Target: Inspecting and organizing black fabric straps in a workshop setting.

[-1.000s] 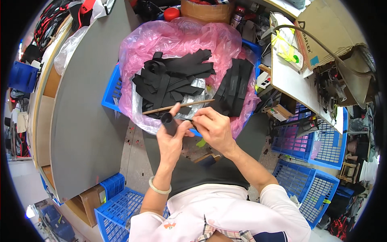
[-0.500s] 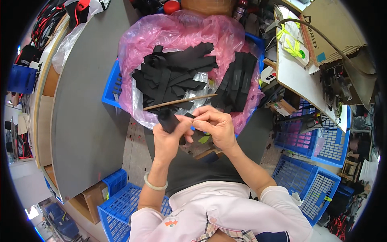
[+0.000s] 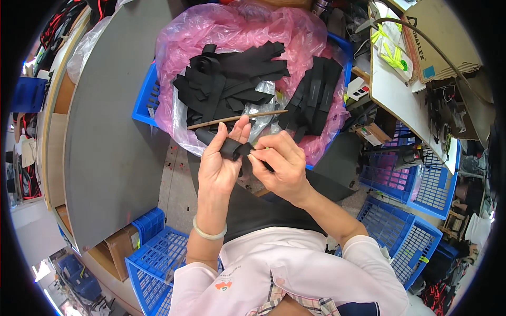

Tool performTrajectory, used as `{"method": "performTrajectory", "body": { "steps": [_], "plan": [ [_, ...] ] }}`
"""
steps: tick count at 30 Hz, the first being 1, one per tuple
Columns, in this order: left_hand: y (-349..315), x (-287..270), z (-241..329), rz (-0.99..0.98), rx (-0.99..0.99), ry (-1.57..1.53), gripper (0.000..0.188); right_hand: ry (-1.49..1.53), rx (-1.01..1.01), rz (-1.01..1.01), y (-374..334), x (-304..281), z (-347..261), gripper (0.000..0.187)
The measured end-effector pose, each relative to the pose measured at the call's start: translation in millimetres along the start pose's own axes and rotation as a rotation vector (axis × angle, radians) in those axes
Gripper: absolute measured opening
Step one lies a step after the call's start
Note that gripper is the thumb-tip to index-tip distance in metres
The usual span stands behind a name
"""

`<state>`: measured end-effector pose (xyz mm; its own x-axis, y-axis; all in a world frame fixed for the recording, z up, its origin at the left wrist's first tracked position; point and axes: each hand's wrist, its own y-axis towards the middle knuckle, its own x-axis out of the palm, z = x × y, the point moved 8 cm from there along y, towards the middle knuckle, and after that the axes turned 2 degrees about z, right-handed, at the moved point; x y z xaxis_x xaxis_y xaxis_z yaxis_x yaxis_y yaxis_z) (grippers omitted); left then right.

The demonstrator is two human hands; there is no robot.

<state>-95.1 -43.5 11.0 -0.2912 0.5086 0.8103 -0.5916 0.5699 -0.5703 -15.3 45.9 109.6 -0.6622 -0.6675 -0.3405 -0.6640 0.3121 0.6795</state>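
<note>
In front of me, a black fabric strip (image 3: 230,149) is bent into a loop between my hands. My left hand (image 3: 217,167), wearing a pale bangle, is turned palm up and grips the strip between thumb and fingers. The fingers of my right hand (image 3: 283,164) pinch the strip's end close beside it. Just beyond lies a pile of black strips (image 3: 224,79) on pink plastic lining (image 3: 211,31) in a blue crate (image 3: 143,102). A second bundle of black strips (image 3: 315,95) lies at its right. A thin wooden stick (image 3: 266,114) crosses the near side.
A grey tabletop (image 3: 116,126) curves along my left. Blue crates (image 3: 153,268) stand at lower left, with more blue crates (image 3: 400,231) at right. A white bench (image 3: 403,105) holds a cardboard box (image 3: 437,42) at upper right.
My left hand has turned palm up, and the upright dark roll now shows as a bent loop. My right hand stays pinched at its end. The view has shifted slightly.
</note>
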Motion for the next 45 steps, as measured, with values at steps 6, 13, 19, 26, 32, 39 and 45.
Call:
{"method": "performTrajectory", "body": {
  "steps": [6, 13, 19, 26, 32, 39, 45],
  "plan": [
    [0, 0, -2, 0.020, 0.100, 0.107, 0.034, 0.065, 0.077, -0.010, -2, 4, 1, 0.015],
    [-2, 2, 7, 0.009, 0.180, 0.123, 0.030, 0.088, 0.231, 0.014, -5, 0, 12, 0.010],
    [0, 4, 3, -0.051, 0.306, 0.170, 0.012, 0.150, 0.312, 0.000, -15, 13, 16, 0.009],
    [-4, 8, 26, -0.061, 0.399, 0.262, 0.008, 0.271, 0.432, -0.541, -24, 42, 13, 0.050],
    [6, 9, 0, -0.193, 0.339, 0.244, 0.014, -0.113, 0.366, -0.825, -32, 79, 43, 0.022],
    [20, 2, 33, -0.352, 0.177, -0.057, 0.010, -0.046, 0.419, -0.809, -36, 59, 23, 0.035],
    [23, 0, -3, -0.207, 0.178, 0.218, 0.013, -0.166, 0.336, -0.851, -38, 79, 52, 0.031]
  ]
}}
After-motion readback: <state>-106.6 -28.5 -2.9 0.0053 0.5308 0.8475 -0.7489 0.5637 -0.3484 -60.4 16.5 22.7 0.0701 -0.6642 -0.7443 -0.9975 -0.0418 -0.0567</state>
